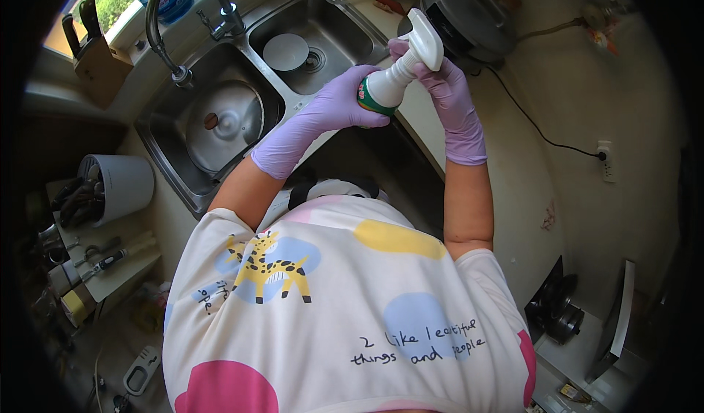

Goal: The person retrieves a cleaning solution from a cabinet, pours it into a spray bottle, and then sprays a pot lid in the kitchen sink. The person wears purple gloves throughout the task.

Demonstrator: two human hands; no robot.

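A white spray bottle (388,85) with a green label is held up in front of me, over the counter edge right of the sink. My left hand (346,98), in a purple glove, is wrapped around the bottle's body. At its neck, just under the white trigger sprayer head (424,40), are the fingers of my right hand (444,91), also in a purple glove. The sprayer head partly hides those fingers.
In the left sink basin (217,55) lies a round metal lid (225,127); a white plate (285,52) is in the right one. Around them are a curved faucet (154,25), a knife block (99,69), a grey electric cooker (467,14) with a cord, and a utensil bin (126,187).
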